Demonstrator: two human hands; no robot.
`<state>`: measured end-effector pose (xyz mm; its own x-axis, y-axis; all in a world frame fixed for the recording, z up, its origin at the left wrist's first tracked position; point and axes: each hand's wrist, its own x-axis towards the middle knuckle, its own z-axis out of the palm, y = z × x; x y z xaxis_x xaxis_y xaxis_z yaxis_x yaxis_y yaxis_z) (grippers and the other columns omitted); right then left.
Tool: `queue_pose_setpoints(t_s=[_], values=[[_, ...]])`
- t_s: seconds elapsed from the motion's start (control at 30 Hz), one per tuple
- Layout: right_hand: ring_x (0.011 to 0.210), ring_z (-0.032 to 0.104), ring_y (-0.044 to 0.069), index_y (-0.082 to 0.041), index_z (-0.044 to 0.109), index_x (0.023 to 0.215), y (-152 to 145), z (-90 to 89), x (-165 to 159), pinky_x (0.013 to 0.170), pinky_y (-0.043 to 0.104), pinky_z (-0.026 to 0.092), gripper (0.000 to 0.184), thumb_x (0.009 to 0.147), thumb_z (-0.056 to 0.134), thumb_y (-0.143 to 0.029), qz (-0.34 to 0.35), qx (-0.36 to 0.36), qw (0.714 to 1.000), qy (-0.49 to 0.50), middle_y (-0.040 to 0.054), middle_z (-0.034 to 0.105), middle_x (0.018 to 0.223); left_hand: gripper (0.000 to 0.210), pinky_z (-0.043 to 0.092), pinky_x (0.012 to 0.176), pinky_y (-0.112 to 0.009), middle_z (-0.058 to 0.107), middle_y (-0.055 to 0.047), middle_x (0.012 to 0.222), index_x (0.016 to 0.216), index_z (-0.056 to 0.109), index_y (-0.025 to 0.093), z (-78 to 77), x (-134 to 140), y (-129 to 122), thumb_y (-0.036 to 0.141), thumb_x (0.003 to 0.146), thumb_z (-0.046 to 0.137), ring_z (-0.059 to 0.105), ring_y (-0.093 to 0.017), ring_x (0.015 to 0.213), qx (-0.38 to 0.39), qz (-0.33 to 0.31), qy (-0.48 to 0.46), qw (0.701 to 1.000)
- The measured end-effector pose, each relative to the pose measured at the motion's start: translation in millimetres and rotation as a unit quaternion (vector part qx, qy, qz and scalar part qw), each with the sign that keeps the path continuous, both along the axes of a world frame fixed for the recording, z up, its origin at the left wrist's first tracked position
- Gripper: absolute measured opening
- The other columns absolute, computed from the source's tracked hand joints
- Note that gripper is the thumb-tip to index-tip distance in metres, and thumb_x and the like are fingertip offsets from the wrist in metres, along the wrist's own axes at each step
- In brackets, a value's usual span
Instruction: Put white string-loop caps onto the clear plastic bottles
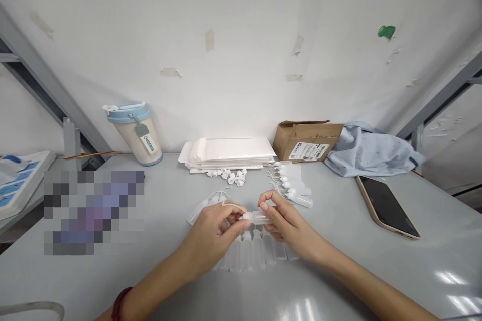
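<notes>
A small translucent plastic squeeze bottle (259, 217) lies sideways between my hands, its neck pointing left. My right hand (289, 225) is closed around the bottle's body. At the neck end, my left hand (211, 230) pinches a white cap (246, 216); whether it is seated on the neck I cannot tell. A pale cord (235, 205) runs over the left fingers. Below my hands, several uncapped bottles (246, 253) lie side by side, necks away from me. More bottles with cords (198, 209) are partly hidden behind my left hand.
Loose white caps (236, 177) sit before a stack of white padded envelopes (237, 150). Capped bottles with cords (291, 183) lie at right, near a cardboard box (309, 141), a blue cloth (371, 148) and a phone (387, 205). A tumbler (135, 135) stands back left.
</notes>
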<state>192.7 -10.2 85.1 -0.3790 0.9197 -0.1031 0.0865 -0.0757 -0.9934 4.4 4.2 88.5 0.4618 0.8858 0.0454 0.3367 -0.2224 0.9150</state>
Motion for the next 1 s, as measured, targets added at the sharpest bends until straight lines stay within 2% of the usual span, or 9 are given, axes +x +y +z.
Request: queue_pose_setpoints(t_s=[0.07,0.1,0.23,0.3,0.5,0.63,0.77,0.9,1.0], values=[[0.045,0.017,0.007,-0.023,0.036,0.084,0.1,1.1,0.2,0.041,0.019,0.015,0.031,0.089,0.039,-0.054,0.001,-0.001,1.0,0.014,-0.0097,0.019,0.055,0.016,0.045,0.059,-0.023,0.062,-0.003,0.082,0.084,0.065,0.02,-1.1,0.6,-0.9,0.033,0.08,0.057,0.055,-0.015,0.07,0.034,0.006,-0.011,0.999],[0.045,0.017,0.007,-0.023,0.036,0.084,-0.1,1.7,0.5,0.041,0.018,0.015,0.031,0.089,0.039,-0.053,0.003,-0.001,1.0,0.02,-0.0097,0.02,0.055,0.016,0.045,0.058,-0.022,0.062,-0.003,0.083,0.086,0.065,0.021,-1.4,0.8,-1.1,0.034,0.08,0.057,0.055,-0.015,0.07,0.023,0.005,-0.016,1.0],[0.046,0.017,0.007,-0.023,0.037,0.085,-1.4,3.5,2.2,0.042,0.019,0.015,0.028,0.09,0.039,-0.05,0.007,0.011,1.0,0.021,-0.0096,0.02,0.055,0.031,0.041,0.047,-0.021,0.057,0.001,0.059,0.074,0.062,0.019,-1.9,0.7,-1.7,0.043,0.086,0.047,0.05,-0.011,0.051,-0.083,-0.006,-0.019,0.996],[0.046,0.017,0.007,-0.023,0.037,0.086,-1.5,3.2,2.9,0.042,0.019,0.015,0.027,0.091,0.039,-0.05,0.01,0.011,1.0,0.017,-0.0095,0.019,0.056,0.038,0.039,0.046,-0.02,0.052,0.002,0.051,0.065,0.059,0.018,-1.6,0.5,-2.5,0.044,0.088,0.043,0.047,-0.01,0.046,-0.099,-0.01,-0.015,0.995],[0.046,0.018,0.006,-0.023,0.037,0.086,0.1,1.4,3.6,0.042,0.018,0.016,0.027,0.091,0.038,-0.05,0.013,0.001,1.0,0.027,-0.0095,0.02,0.056,0.02,0.047,0.054,-0.021,0.057,0.001,0.064,0.087,0.064,0.018,1.0,1.9,-3.8,0.035,0.081,0.056,0.054,-0.012,0.057,-0.067,-0.01,-0.056,0.996],[0.046,0.017,0.007,-0.023,0.037,0.086,-0.6,1.9,3.0,0.043,0.019,0.016,0.026,0.091,0.038,-0.049,0.019,0.006,1.0,0.02,-0.0096,0.019,0.056,0.028,0.048,0.051,-0.022,0.057,0.002,0.06,0.075,0.059,0.016,0.3,4.9,-4.3,0.041,0.084,0.049,0.056,-0.011,0.05,-0.124,-0.013,-0.066,0.99],[0.048,0.028,0.008,-0.022,0.041,0.094,-1.5,-0.1,4.7,0.046,0.02,0.024,0.023,0.092,0.04,-0.045,0.013,0.086,0.995,-0.053,-0.009,0.028,0.055,0.037,0.042,0.039,-0.02,0.048,0.006,0.042,0.059,0.047,0.017,0.1,6.4,-3.2,0.045,0.083,0.049,0.049,-0.009,0.036,-0.166,0.004,-0.076,0.983],[0.056,0.044,0.011,-0.018,0.051,0.099,-1.3,-1.8,7.9,0.055,0.024,0.035,0.022,0.09,0.045,-0.037,-0.006,0.22,0.959,-0.179,-0.0039,0.045,0.061,0.04,0.04,0.037,-0.019,0.048,0.006,0.044,0.058,0.047,0.016,1.7,5.2,-1.0,0.048,0.084,0.047,0.05,-0.009,0.035,-0.188,0.025,-0.084,0.978],[0.053,0.046,0.011,-0.016,0.054,0.096,-0.8,-1.4,8.6,0.053,0.024,0.035,0.024,0.091,0.042,-0.036,-0.016,0.218,0.96,-0.175,-0.0041,0.045,0.057,0.036,0.044,0.041,-0.021,0.052,0.004,0.045,0.061,0.051,0.016,2.0,5.4,-2.5,0.044,0.083,0.049,0.051,-0.01,0.038,-0.179,0.016,-0.084,0.98]])
